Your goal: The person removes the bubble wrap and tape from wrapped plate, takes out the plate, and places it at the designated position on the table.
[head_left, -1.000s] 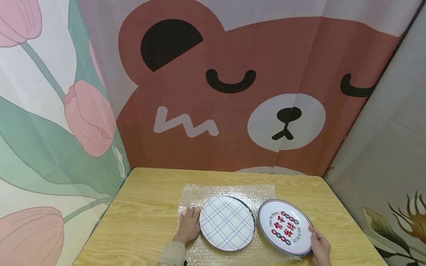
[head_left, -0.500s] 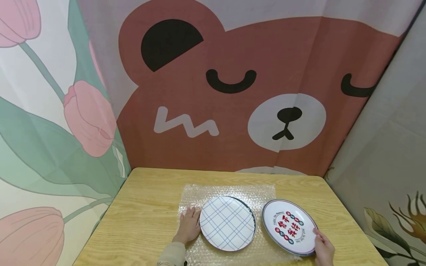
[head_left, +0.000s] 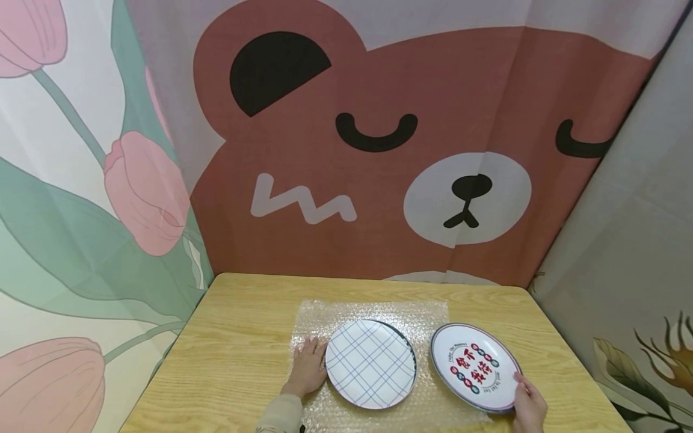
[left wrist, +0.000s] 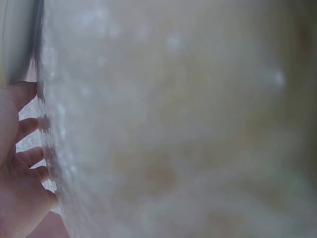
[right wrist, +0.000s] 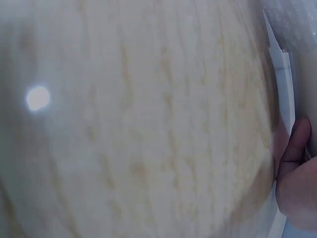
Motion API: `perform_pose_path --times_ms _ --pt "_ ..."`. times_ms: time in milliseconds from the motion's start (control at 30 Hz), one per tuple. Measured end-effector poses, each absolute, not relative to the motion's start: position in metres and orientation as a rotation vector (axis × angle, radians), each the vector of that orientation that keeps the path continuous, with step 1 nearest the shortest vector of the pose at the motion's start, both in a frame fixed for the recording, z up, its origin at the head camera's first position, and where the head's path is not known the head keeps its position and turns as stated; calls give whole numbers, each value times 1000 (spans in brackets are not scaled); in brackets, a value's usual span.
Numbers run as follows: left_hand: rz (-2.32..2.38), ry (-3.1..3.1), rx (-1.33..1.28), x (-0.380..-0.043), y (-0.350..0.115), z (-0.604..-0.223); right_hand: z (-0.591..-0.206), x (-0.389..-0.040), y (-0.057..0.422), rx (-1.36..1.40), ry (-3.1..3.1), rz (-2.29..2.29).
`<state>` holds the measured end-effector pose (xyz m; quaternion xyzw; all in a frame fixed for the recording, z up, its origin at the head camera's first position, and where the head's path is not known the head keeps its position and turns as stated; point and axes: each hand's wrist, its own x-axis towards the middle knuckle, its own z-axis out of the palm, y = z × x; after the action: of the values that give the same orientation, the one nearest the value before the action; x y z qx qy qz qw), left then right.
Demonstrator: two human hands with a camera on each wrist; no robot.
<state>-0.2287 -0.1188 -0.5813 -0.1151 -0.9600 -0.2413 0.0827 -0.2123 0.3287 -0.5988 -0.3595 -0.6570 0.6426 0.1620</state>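
Observation:
A white plate with a blue grid pattern [head_left: 370, 364] lies on a sheet of bubble wrap [head_left: 319, 313], and a dark patterned edge peeks out along its upper right rim. My left hand [head_left: 307, 371] rests on the wrap at the plate's left side, fingers spread and pointing away; in the left wrist view the fingertips [left wrist: 37, 156] meet the bubbly surface. My right hand [head_left: 529, 404] grips the right rim of a second white plate [head_left: 476, 367] with red characters and a dark blue edge, thumb on top. This plate overlaps the wrap's right edge, slightly tilted.
The light wood table [head_left: 243, 337] extends around the wrap. Behind it hangs a cloth [head_left: 303, 252] with a brown bear print. Flowered cloths stand at the left [head_left: 81, 240] and right [head_left: 622, 270] sides.
My right hand has moved the red-lettered plate a little to the right, widening the gap to the grid plate. The left hand and the grid plate stay in place.

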Motion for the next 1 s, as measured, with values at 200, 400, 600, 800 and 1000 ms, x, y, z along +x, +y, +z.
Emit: perform_pose_path --times_ms 200,400,600,800,1000 --pt "-704 -2865 -343 -229 -119 -581 -597 -219 330 -1044 -1898 1815" --pt "-718 -2864 -349 -228 -119 -580 -593 -226 331 -1086 -1911 1807" --pt "-732 -2864 -348 -229 -119 -580 -587 -222 327 -1063 -1863 1840" --pt "-727 -2858 -360 -228 -120 -581 -574 -211 320 -1028 -1751 1918" --pt "-736 -2866 -355 -228 -120 -582 -573 -214 322 -1053 -1784 1903"
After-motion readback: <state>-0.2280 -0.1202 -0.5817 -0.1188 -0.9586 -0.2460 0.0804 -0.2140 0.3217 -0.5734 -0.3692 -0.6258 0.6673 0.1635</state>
